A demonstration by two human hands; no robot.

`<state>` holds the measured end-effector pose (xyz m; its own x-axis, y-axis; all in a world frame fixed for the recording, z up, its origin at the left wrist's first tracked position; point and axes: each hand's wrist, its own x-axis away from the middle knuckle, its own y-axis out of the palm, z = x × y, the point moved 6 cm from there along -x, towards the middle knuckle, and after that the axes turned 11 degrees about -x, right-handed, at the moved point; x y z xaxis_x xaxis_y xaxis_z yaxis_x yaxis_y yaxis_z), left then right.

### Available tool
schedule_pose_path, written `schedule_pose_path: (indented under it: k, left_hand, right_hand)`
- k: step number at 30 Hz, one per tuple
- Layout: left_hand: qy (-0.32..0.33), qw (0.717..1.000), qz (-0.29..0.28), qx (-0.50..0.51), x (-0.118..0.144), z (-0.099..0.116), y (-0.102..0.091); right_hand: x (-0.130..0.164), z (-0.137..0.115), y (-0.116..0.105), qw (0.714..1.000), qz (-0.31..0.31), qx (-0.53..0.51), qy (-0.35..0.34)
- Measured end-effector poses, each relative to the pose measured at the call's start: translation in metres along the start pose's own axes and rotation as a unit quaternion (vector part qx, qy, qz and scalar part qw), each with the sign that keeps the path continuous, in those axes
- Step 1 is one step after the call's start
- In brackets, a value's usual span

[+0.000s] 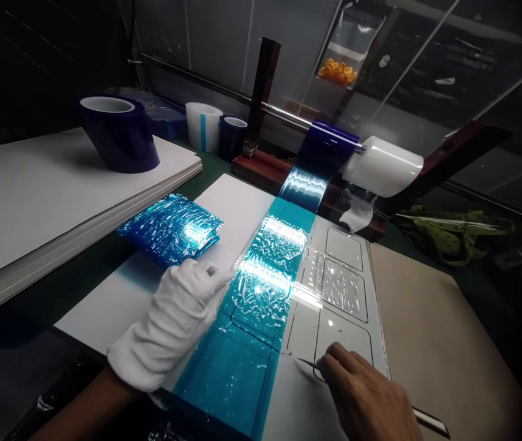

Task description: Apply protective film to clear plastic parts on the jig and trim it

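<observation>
We are pressing our white-gloved left hand (175, 318) flat on thin, flimsy blue film strip (251, 306); bare right hand (366, 398) is pinching slim metal tweezers (309, 364).

Teal-blue film strip (261, 294), white glove (173, 318), dark blue roll (120, 131).

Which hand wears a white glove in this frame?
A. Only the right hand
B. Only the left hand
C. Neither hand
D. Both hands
B: the left hand is in a white glove, pressing beside the blue film strip, while the right hand is bare and holds a thin metal tool.
</observation>
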<state>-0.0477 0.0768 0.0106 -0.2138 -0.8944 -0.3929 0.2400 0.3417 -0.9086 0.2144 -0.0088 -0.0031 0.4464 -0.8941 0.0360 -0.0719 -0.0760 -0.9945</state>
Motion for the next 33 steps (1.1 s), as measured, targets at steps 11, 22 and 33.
schedule_pose_path:
  k: [11,22,33]
  left_hand:
    - [0.055,0.984,-0.111,-0.132,-0.043,0.015,0.031]
    - [-0.028,0.97,-0.2,-0.133,-0.051,0.009,0.051]
    - [-0.051,0.981,-0.161,-0.098,-0.051,0.003,0.051]
  right_hand:
    - [-0.109,0.01,-0.027,0.986,0.101,-0.111,0.076]
    - [-0.201,-0.017,-0.007,0.992,0.06,-0.099,0.05]
    - [-0.176,0.003,-0.006,0.995,0.018,-0.076,0.061]
